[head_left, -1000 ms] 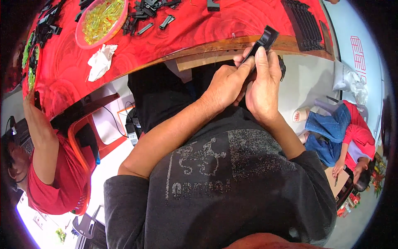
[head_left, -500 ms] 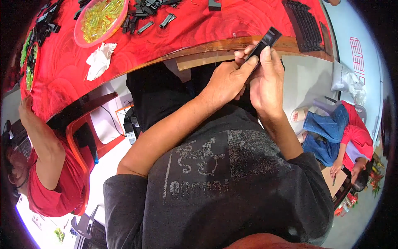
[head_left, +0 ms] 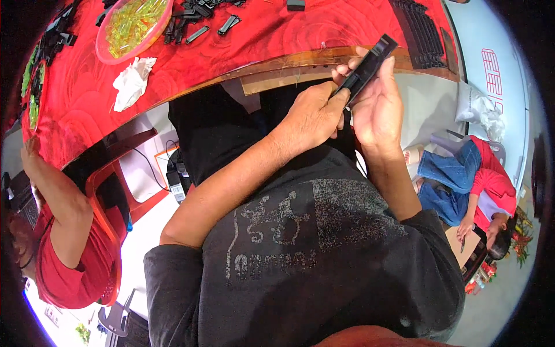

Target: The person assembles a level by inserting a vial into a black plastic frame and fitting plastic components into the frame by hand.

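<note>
A long, narrow black plastic piece (head_left: 370,66) with a raised, slotted upper end slants up to the right, just in front of the table edge. My left hand (head_left: 315,115) pinches its lower end, thumb on top. My right hand (head_left: 378,118) cradles it from behind with the palm turned up; its fingers show past the left side and its thumb lies along the right. Parts of the fingers of both hands are hidden by the piece and by each other.
On the red-covered table (head_left: 254,49) are a pink bowl (head_left: 100,43) of yellow-green clear tubes, crumpled white tissue (head_left: 133,84), scattered black pieces (head_left: 193,14) and a row of black pieces (head_left: 419,37). One person (head_left: 75,254) sits left, another (head_left: 488,185) right.
My right thumb has come off the piece's face to its side, and the right palm has opened out more. My left hand has shifted slightly toward the lower end.
</note>
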Demonstrator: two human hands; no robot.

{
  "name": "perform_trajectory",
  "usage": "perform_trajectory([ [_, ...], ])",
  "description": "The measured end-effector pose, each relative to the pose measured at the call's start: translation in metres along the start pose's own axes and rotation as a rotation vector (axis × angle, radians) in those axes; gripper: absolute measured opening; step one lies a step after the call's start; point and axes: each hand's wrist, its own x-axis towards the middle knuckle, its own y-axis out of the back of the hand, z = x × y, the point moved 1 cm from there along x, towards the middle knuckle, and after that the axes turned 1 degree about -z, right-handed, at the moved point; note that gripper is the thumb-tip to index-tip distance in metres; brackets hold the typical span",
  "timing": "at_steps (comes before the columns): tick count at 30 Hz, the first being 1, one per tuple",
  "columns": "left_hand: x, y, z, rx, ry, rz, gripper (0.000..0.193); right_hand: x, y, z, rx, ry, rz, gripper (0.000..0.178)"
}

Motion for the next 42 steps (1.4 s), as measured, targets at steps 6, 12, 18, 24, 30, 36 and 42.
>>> perform_trajectory([
  [6, 0.001, 0.001, -0.004, 0.080, -0.048, 0.031, 0.039, 0.007, -0.003, -0.005, 0.002, 0.011, -0.005, 0.053],
  [12, 0.000, -0.001, 0.000, 0.090, -0.080, 0.068, 0.037, 0.012, -0.005, -0.006, -0.048, 0.113, -0.003, 0.041],
  [18, -0.001, 0.002, 0.005, 0.124, -0.044, 0.073, 0.035, 0.011, -0.014, -0.012, -0.017, 0.052, 0.002, 0.033],
  [24, -0.003, 0.007, 0.002, 0.068, -0.111, 0.000, 0.029, 0.017, -0.008, -0.016, -0.089, 0.070, 0.011, 0.034],
  [30, -0.005, 0.010, 0.001, 0.021, -0.160, -0.048, 0.025, 0.021, -0.005, -0.021, -0.067, 0.125, 0.011, 0.031],
  [36, -0.005, 0.009, 0.000, -0.002, -0.134, -0.072, 0.026, 0.019, -0.009, -0.020, -0.064, 0.137, 0.005, 0.031],
  [42, -0.004, 0.007, -0.002, 0.001, -0.164, 0.003, 0.028, 0.020, -0.010, -0.020, -0.054, 0.137, -0.005, 0.030],
])
